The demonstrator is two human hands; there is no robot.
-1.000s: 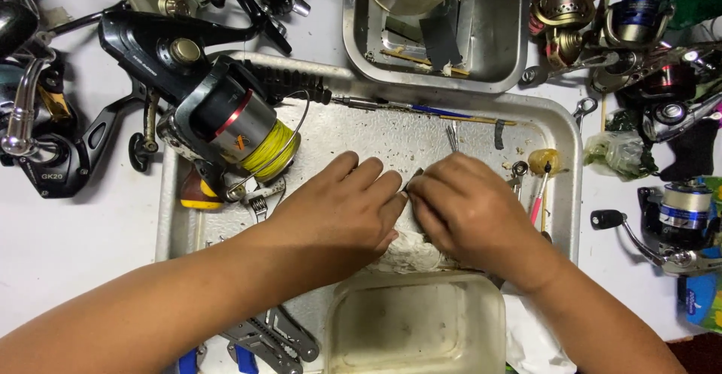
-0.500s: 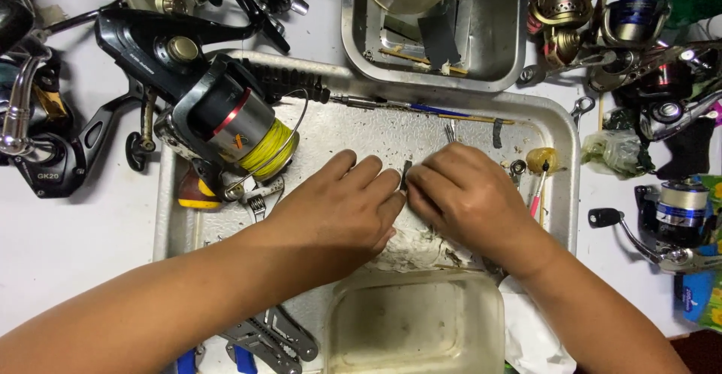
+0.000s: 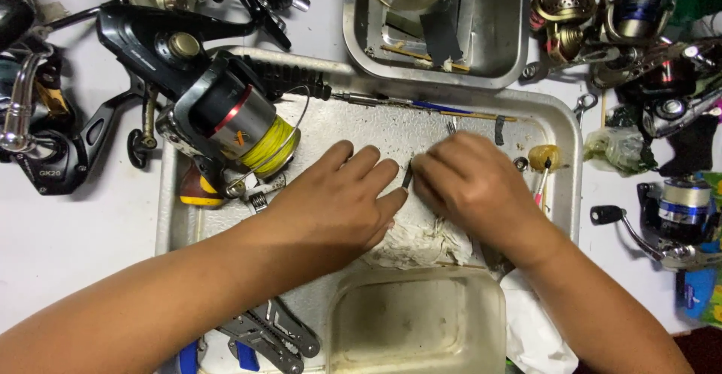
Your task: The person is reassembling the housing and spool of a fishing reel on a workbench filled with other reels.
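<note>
Hands, left hand point(image 3: 338, 197) and right hand point(image 3: 470, 186), small dark part point(image 3: 407, 176) pinched between fingertips

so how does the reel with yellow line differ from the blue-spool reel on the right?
The yellow-line reel lies partly over the metal tray, near the left hand; the blue-spool reel lies on the table outside it. The yellow-line reel has a black body and looks larger; the blue-spool reel looks silver. Both are spinning reels lying on their sides.
</note>
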